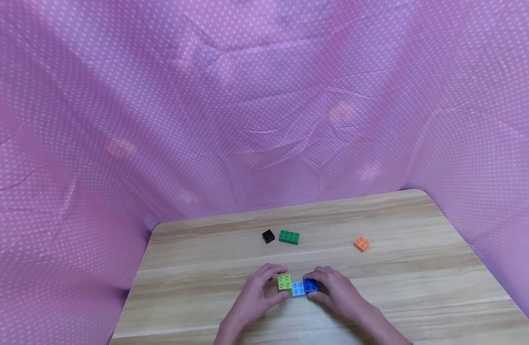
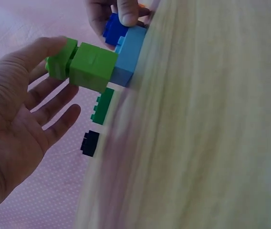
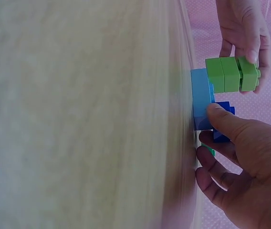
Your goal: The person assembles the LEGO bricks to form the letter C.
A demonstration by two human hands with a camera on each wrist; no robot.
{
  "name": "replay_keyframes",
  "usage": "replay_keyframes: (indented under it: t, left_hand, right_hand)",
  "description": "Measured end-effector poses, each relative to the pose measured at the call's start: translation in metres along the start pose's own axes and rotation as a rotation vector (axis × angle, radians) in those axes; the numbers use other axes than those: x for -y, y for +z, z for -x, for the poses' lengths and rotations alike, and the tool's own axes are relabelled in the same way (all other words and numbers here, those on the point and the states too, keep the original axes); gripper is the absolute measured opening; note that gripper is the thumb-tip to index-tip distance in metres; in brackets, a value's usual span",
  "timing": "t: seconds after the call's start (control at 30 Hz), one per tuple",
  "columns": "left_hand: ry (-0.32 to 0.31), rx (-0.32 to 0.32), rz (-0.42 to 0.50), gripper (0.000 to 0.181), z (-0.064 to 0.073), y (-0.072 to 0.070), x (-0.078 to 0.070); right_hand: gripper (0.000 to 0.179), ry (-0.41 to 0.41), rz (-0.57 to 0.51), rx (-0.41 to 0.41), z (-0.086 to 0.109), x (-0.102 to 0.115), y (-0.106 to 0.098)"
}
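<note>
A light blue brick point(image 1: 298, 288) lies on the table near its front, studs up. On its left end stands a stack of lime green bricks point(image 3: 223, 75). My left hand point(image 1: 260, 294) pinches the topmost lime brick point(image 1: 284, 281) between thumb and fingers. In both wrist views that top brick sits slightly tilted, with a thin gap below it. At the right end is a dark blue brick point(image 1: 309, 285), which my right hand point(image 1: 339, 294) pinches between thumb and index finger. The right hand's thumb also touches the light blue brick point(image 3: 202, 98).
Behind the hands lie a small black brick point(image 1: 268, 236) and a longer green brick point(image 1: 289, 237), side by side. Farther right is an orange brick point(image 1: 361, 244). Pink dotted cloth point(image 1: 264, 120) hangs around the wooden table point(image 1: 195, 258).
</note>
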State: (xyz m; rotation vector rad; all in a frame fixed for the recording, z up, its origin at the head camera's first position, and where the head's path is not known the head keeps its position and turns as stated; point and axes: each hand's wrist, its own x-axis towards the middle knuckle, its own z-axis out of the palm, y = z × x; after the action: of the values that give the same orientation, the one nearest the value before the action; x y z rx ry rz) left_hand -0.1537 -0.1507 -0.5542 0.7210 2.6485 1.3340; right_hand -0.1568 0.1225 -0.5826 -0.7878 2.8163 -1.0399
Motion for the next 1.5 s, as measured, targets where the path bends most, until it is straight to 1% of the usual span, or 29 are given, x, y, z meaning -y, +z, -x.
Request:
replay_keyframes:
  t: [0.07,0.13,0.2,0.3,0.37,0.43,0.57,0.73,0.93,1.1,1.23,1.33,1.5]
  left_hand:
    - [-0.011,-0.002,0.02,0.059,-0.001,0.001,0.004]
    - [-0.017,-0.009,0.052,0.06,-0.001,0.001,0.008]
    - [-0.008,-0.021,0.103,0.057,-0.002,0.003,0.012]
    - [0.026,-0.046,0.18,0.051,-0.002,0.007,0.02]
    - [0.036,-0.054,0.237,0.048,-0.003,0.008,0.025]
    - [0.03,-0.053,0.286,0.046,-0.004,0.009,0.028]
    - [-0.013,-0.034,0.374,0.043,-0.008,0.008,0.031]
    - [-0.039,-0.023,0.439,0.041,-0.012,0.004,0.031]
    - [-0.059,-0.034,0.458,0.042,-0.016,-0.003,0.034]
    - [-0.049,-0.028,0.468,0.042,-0.019,-0.009,0.037]
    - [-0.037,-0.044,0.449,0.04,-0.015,-0.008,0.035]
    - [-0.052,-0.056,0.444,0.038,-0.013,-0.008,0.033]
    - [-0.069,-0.054,0.458,0.037,-0.009,-0.007,0.028]
  right_hand:
    - [0.038,0.003,-0.002,-0.006,-0.002,0.001,0.001]
    - [0.039,0.008,-0.003,-0.009,-0.004,0.001,0.001]
    - [0.039,0.016,-0.003,-0.011,-0.007,0.001,0.002]
    - [0.038,0.028,-0.004,-0.015,-0.01,0.002,0.002]
    - [0.038,0.038,-0.004,-0.018,-0.012,0.003,0.003]
    - [0.038,0.049,-0.007,-0.018,-0.014,0.004,0.003]
    - [0.038,0.064,-0.008,-0.022,-0.019,0.007,0.003]
    - [0.039,0.078,-0.004,-0.033,-0.024,0.008,0.005]
    - [0.039,0.076,-0.005,-0.041,-0.029,0.01,0.007]
    - [0.039,0.087,-0.006,-0.046,-0.035,0.013,0.008]
    - [0.039,0.089,-0.006,-0.044,-0.033,0.017,0.009]
    - [0.039,0.09,-0.007,-0.042,-0.031,0.02,0.009]
    - [0.039,0.091,-0.002,-0.045,-0.027,0.022,0.01]
